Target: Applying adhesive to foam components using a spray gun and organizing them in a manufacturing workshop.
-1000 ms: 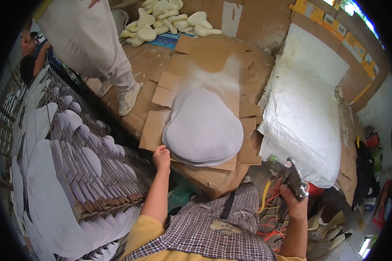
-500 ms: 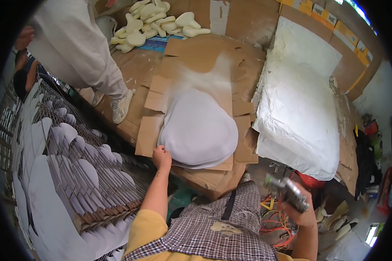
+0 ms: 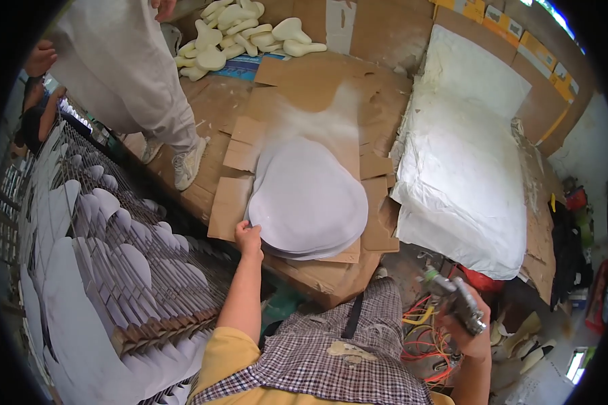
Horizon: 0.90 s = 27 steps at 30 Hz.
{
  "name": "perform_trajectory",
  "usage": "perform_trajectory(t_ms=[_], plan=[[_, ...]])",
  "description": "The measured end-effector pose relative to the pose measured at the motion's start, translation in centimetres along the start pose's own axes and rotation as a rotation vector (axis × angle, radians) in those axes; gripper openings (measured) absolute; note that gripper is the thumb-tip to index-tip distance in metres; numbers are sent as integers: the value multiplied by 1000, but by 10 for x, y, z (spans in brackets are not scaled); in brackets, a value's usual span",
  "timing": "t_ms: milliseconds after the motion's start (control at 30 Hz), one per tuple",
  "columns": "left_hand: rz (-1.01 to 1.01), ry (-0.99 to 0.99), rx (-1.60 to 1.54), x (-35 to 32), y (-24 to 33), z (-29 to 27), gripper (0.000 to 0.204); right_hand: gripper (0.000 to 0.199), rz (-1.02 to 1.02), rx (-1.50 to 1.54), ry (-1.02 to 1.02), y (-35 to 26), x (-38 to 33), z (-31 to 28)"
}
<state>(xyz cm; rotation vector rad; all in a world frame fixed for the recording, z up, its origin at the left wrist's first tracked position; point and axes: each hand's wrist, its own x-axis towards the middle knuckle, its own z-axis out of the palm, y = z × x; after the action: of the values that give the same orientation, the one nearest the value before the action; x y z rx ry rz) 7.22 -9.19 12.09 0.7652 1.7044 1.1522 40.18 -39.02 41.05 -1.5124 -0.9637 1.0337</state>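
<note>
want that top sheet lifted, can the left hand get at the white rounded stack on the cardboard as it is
Probably yes: the left hand already rests at the near-left edge of the white stack, with nothing lying across it. The right hand holds a spray gun off to the side.

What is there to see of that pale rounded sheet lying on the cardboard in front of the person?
The pale sheet is whitish-grey, flat and matt, narrow at the far end and broad and rounded at the near end. It tops a small stack of like-shaped sheets whose edges peek out beneath. It lies on overlapping brown cardboard pieces dusted with white. The left hand touches its near-left edge.
</note>
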Motion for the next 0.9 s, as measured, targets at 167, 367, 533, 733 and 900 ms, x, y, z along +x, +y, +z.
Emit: perform_trajectory(t_ms=[167,367,533,733,900], plan=[[-236,-162,-297,-23,17,2,35,64,3,-96,-189,15,-11,-21],[-165,-275,-230,-32,23,4,38,58,-55,61,41,7,2,1],[-120,-356,-371,-39,38,9,40,62,-44,31,-259,14,-11,-9],[42,-508,-706,-60,119,4,44,63,13,92,29,1,-14,-10],[271,-498,-902,-86,219,-19,45,63,43,14,-177,21,-26,-24]])
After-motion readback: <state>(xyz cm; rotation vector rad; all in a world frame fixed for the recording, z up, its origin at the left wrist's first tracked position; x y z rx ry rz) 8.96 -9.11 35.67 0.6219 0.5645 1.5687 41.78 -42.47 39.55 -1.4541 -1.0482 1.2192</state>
